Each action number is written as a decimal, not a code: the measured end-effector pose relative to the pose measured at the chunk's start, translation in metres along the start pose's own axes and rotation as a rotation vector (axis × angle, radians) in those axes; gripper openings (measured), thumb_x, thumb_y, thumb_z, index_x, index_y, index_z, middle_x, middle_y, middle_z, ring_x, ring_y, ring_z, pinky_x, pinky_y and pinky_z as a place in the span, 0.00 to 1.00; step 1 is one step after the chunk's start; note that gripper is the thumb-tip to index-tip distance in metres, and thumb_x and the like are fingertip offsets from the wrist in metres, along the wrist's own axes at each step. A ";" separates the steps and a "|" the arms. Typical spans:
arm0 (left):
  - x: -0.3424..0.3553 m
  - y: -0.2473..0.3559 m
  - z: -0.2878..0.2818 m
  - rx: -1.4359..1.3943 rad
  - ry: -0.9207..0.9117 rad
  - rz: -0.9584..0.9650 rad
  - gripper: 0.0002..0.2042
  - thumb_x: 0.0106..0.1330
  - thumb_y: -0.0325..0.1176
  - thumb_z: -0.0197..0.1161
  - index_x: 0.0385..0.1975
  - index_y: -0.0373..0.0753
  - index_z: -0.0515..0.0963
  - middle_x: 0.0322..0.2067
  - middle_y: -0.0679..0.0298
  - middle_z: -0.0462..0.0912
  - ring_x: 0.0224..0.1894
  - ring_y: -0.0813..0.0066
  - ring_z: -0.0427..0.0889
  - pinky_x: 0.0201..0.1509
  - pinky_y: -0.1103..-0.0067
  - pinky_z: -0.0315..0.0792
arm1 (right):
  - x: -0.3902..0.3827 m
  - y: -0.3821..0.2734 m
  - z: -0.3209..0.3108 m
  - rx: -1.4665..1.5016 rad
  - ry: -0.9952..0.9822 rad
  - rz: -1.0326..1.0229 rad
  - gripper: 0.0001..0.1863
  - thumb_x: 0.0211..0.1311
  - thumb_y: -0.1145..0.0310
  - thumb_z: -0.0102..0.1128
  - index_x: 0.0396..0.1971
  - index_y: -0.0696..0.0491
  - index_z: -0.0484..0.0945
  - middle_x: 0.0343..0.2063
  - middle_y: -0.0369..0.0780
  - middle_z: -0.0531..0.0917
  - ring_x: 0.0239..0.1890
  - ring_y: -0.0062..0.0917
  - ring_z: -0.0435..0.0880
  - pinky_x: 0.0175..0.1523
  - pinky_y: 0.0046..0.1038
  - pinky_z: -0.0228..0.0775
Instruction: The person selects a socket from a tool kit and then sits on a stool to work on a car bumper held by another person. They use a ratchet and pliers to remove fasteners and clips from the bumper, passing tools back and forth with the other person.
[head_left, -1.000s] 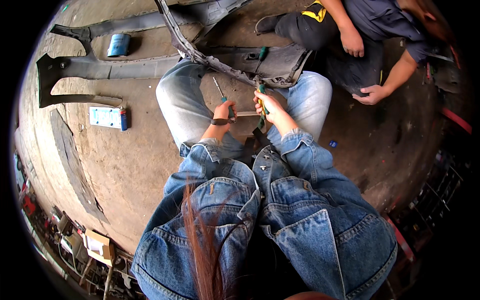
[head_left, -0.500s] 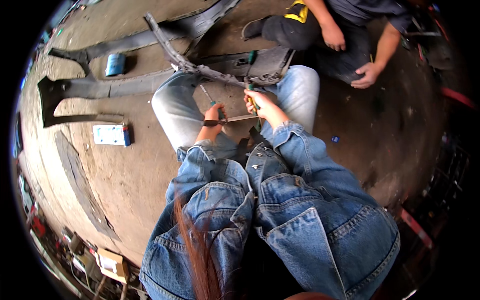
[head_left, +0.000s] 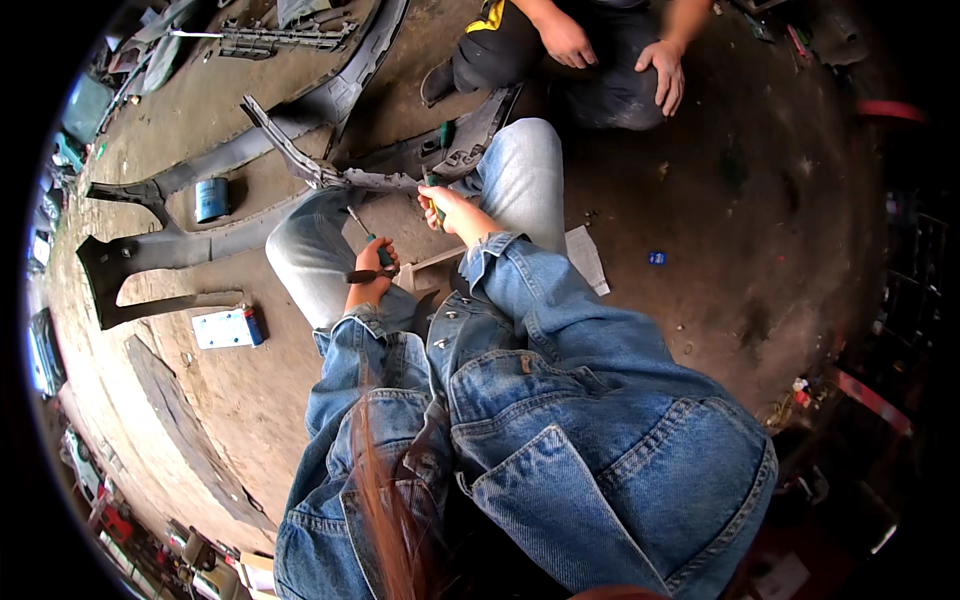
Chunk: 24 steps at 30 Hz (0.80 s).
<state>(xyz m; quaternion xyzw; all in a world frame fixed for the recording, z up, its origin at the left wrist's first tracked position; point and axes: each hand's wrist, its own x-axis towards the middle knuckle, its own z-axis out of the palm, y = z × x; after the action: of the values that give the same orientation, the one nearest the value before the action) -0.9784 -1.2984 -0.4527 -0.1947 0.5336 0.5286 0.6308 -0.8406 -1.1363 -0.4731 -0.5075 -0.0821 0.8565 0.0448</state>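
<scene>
My left hand (head_left: 374, 268) is closed round a screwdriver (head_left: 357, 219) with a green handle, its metal shaft pointing up and away. A dark tapered handle (head_left: 369, 276) also sticks out sideways at that fist. My right hand (head_left: 452, 212) grips pliers (head_left: 433, 203) with green and yellow handles, their tip close to the edge of a grey plastic car part (head_left: 378, 181). This part lies across my knees. Another green-handled tool (head_left: 446, 134) stands at its far side. How the pliers' jaws meet the part is too small to tell.
Long grey plastic car panels (head_left: 190, 245) lie on the floor at the left, with a blue can (head_left: 211, 200) between them. Nearer are a white-and-blue box (head_left: 226, 328) and, at the right, a paper sheet (head_left: 587, 260). A person (head_left: 600, 65) sits opposite, hands at their knees.
The view has swung right, so the scene sits farther left and the paper by my right knee shows. Both my hands keep their tools. The other person's hand has shifted on the knee.
</scene>
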 end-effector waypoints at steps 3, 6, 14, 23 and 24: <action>-0.007 0.002 0.007 0.038 0.011 0.032 0.07 0.64 0.32 0.52 0.32 0.34 0.69 0.21 0.65 0.70 0.21 0.74 0.70 0.23 0.80 0.68 | 0.006 -0.003 0.001 0.089 0.022 -0.034 0.14 0.60 0.57 0.55 0.22 0.51 0.71 0.15 0.31 0.68 0.12 0.16 0.62 0.17 0.20 0.53; -0.014 0.002 0.001 0.130 -0.006 0.054 0.07 0.63 0.33 0.53 0.32 0.35 0.69 0.20 0.65 0.70 0.20 0.75 0.70 0.22 0.80 0.67 | 0.014 -0.003 0.006 0.137 0.027 -0.038 0.13 0.58 0.54 0.56 0.25 0.49 0.71 0.15 0.30 0.67 0.12 0.16 0.62 0.17 0.21 0.54; -0.021 -0.009 -0.012 0.063 0.050 0.046 0.07 0.63 0.32 0.53 0.29 0.35 0.70 0.17 0.65 0.69 0.18 0.75 0.69 0.19 0.80 0.65 | 0.041 -0.013 -0.019 0.195 -0.079 -0.036 0.13 0.59 0.56 0.55 0.22 0.48 0.70 0.14 0.32 0.68 0.11 0.16 0.60 0.15 0.20 0.53; -0.021 -0.020 -0.031 -0.191 0.101 0.094 0.07 0.63 0.32 0.50 0.27 0.35 0.70 0.18 0.64 0.69 0.20 0.73 0.69 0.22 0.77 0.66 | 0.040 -0.012 -0.019 0.179 0.015 0.006 0.13 0.58 0.55 0.58 0.24 0.48 0.73 0.21 0.34 0.74 0.16 0.19 0.67 0.18 0.18 0.58; -0.018 -0.019 -0.034 -0.246 0.076 0.072 0.07 0.63 0.32 0.50 0.25 0.36 0.69 0.18 0.64 0.69 0.19 0.73 0.69 0.23 0.77 0.66 | 0.037 -0.011 -0.018 0.164 0.020 0.039 0.13 0.58 0.55 0.58 0.23 0.48 0.72 0.22 0.35 0.74 0.16 0.19 0.66 0.18 0.18 0.58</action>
<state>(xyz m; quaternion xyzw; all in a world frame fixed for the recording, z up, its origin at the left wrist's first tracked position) -0.9752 -1.3406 -0.4550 -0.2713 0.4947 0.6048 0.5620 -0.8427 -1.1184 -0.5115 -0.5123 -0.0015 0.8559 0.0701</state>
